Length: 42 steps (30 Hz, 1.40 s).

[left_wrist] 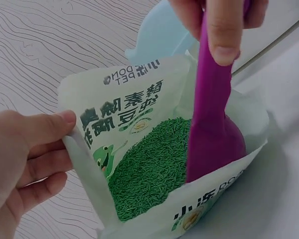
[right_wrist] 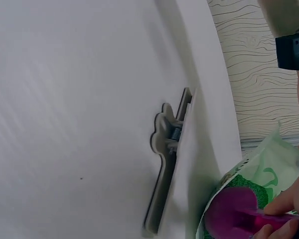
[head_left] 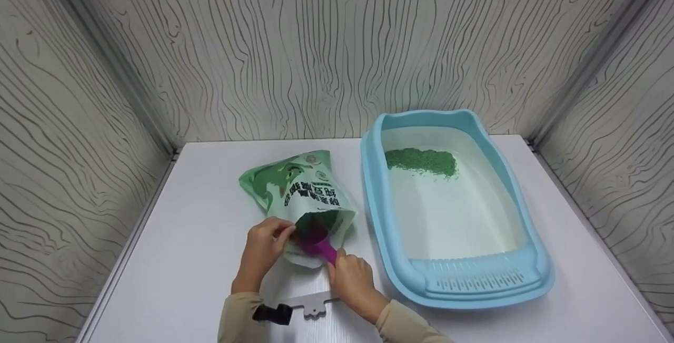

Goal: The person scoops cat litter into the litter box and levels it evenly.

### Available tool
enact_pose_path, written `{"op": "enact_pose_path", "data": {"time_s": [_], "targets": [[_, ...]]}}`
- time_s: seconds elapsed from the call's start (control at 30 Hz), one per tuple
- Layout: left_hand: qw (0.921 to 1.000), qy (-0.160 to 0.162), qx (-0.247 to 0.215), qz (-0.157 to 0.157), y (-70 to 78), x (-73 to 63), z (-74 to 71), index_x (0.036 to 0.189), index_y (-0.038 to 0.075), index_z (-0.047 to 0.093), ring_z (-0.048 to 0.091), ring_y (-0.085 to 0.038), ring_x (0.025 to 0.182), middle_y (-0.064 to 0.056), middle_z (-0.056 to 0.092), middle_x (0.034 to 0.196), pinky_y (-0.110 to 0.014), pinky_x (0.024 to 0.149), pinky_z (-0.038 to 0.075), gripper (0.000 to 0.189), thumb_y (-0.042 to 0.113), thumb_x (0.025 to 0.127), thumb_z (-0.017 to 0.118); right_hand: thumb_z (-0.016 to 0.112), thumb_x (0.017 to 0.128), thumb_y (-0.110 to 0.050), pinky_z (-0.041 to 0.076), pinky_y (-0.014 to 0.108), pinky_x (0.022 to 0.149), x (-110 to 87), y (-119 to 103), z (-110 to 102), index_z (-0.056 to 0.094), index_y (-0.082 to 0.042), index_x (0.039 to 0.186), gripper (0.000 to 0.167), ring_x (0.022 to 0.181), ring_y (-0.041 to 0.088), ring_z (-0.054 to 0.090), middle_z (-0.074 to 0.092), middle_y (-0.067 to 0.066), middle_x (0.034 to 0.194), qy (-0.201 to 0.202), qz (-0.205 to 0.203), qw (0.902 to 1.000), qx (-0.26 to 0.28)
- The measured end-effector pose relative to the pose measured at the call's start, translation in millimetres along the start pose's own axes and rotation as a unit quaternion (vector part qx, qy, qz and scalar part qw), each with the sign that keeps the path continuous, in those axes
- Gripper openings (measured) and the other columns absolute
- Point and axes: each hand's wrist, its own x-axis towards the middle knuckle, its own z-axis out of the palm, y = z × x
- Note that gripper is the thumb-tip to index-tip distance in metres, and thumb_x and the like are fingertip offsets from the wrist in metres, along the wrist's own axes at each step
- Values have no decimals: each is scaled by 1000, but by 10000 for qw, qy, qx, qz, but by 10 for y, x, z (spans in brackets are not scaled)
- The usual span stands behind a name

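A light green bag [head_left: 321, 203] with dark printed lettering lies on the table, its mouth facing the person. Green litter pellets [left_wrist: 149, 169] fill the inside, seen in the left wrist view. My left hand [head_left: 263, 245] pinches one edge of the bag's mouth between thumb and fingers. By its handle, my right hand [head_left: 355, 280] grips a purple scoop [head_left: 325, 250], whose bowl is inside the mouth of the bag. In the left wrist view the bowl's end is partly hidden behind the near bag wall [left_wrist: 204, 199].
A light blue litter box [head_left: 374, 201] stands to the right of the bag. A patch of green pellets [head_left: 424, 161] lies at its far left. The grey sealing clip [right_wrist: 164, 149] lies on the table just in front of the bag, between the forearms. Patterned walls [head_left: 316, 53] enclose the table.
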Motion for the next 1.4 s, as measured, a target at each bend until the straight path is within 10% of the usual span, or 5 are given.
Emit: {"op": "enact_pose_path", "data": {"time_s": [0.47, 1.4], "targets": [[9996, -87, 82, -260, 6, -5, 7, 79, 5, 71, 62, -9, 63, -2, 69, 72, -25, 59, 53, 4, 5, 82, 74, 72, 81, -26, 39, 36, 44, -125, 64, 95, 50, -7, 74, 30, 49, 27, 59, 58, 8, 59, -35, 339, 9989, -309], [9990, -207, 1, -398, -12, 17, -2, 82, 6, 73, 63, -14, 64, -4, 70, 74, -25, 60, 53, 5, 10, 85, 72, 65, 88, -15, 46, 36, 53, -358, 310, 368, 49, -6, 93, 19, 61, 27, 64, 62, 9, 73, -674, 650, 9923, 813]]}}
